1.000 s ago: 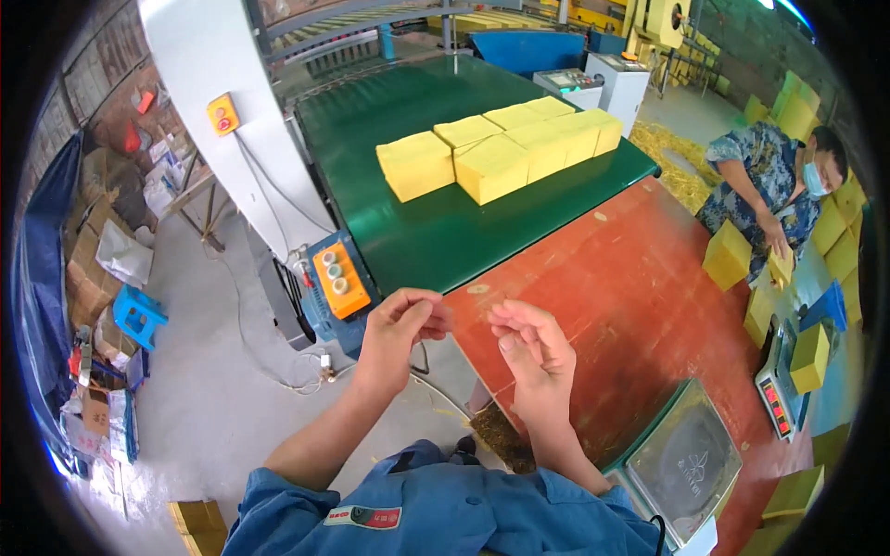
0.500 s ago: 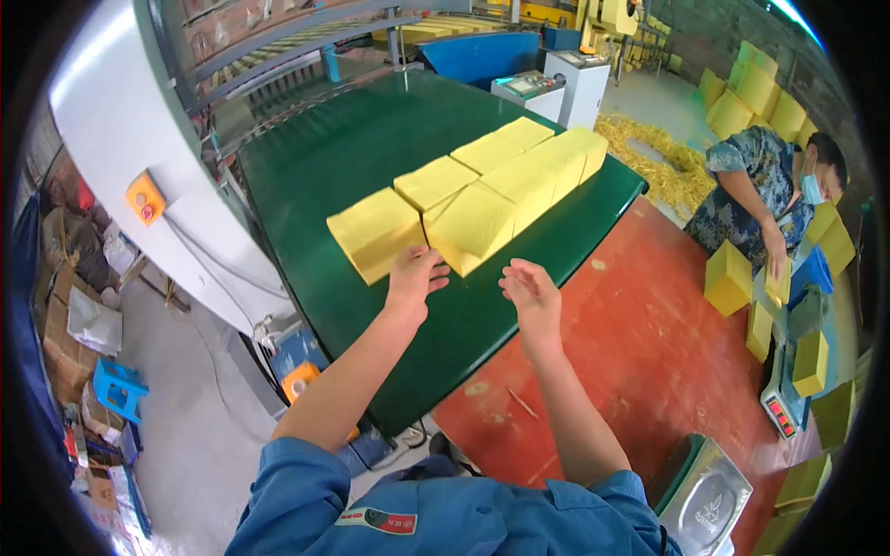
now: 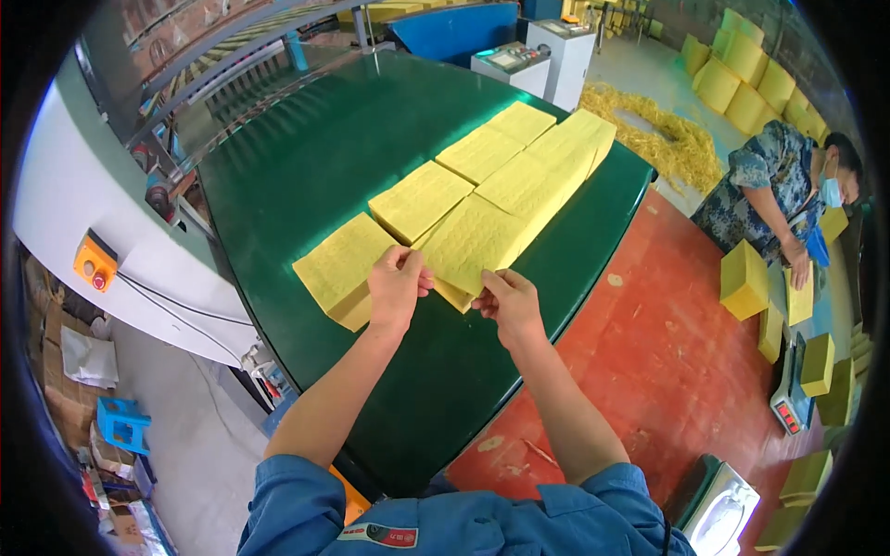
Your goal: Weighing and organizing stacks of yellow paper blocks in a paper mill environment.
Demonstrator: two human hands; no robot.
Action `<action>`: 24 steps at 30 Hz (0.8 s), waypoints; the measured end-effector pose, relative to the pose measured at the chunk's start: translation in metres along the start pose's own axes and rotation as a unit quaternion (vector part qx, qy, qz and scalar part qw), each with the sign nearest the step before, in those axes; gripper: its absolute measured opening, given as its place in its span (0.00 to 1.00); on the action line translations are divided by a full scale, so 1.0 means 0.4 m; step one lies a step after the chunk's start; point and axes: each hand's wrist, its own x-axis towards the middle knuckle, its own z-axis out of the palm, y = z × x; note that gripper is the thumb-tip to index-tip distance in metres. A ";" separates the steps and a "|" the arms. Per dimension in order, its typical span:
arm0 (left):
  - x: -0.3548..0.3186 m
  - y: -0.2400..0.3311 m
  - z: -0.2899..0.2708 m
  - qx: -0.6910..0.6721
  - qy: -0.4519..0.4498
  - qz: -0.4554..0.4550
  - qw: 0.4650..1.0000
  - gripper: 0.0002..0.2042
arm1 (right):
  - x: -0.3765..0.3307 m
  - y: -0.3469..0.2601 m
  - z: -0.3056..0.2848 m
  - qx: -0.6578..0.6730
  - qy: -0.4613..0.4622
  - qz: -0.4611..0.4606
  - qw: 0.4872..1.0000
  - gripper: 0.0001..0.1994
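Observation:
Blocks of stacked yellow paper [image 3: 482, 153] lie in two rows on a dark green table [image 3: 278, 176]. The nearest stack of the right row has top sheets [image 3: 473, 243] turned askew over the paper below. My left hand [image 3: 395, 285] is closed in a pinch at the near left corner of those sheets, beside another yellow stack [image 3: 345, 264]. At their near right corner, my right hand [image 3: 510, 308] pinches the edge between thumb and fingers. How many sheets each hand grips is hidden.
A co-worker [image 3: 774, 190] handles yellow paper at a bench with a scale [image 3: 790, 398] on the right. A red surface [image 3: 640, 343] adjoins the green table. White machine housing with an orange switch box [image 3: 95, 261] stands left. Shredded yellow paper [image 3: 649, 125] lies behind.
Both hands have closed in on the near stack's top sheets, the right moving left onto their corner. The view has shifted slightly. The co-worker's hand has moved.

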 end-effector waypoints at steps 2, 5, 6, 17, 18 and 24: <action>0.000 0.000 -0.007 0.033 0.023 0.064 0.997 0.05 | 0.006 0.005 0.013 0.025 0.008 -0.003 1.000 0.09; 0.018 -0.026 -0.013 0.130 0.030 0.226 0.965 0.06 | 0.014 0.011 0.035 0.045 0.018 -0.006 0.999 0.09; 0.022 -0.031 -0.012 0.131 0.031 0.227 0.964 0.06 | 0.011 0.011 0.043 0.037 0.029 -0.012 0.999 0.09; 0.112 -0.002 0.096 0.488 -0.128 0.377 0.777 0.28 | 0.020 0.057 0.028 -0.038 0.064 -0.072 0.995 0.10; 0.114 -0.006 0.099 0.488 -0.130 0.377 0.776 0.28 | 0.037 0.074 0.003 -0.059 0.065 -0.082 0.993 0.07; 0.108 -0.053 0.116 0.560 -0.102 0.392 0.723 0.29 | 0.142 0.105 -0.071 -0.168 0.152 -0.251 0.941 0.12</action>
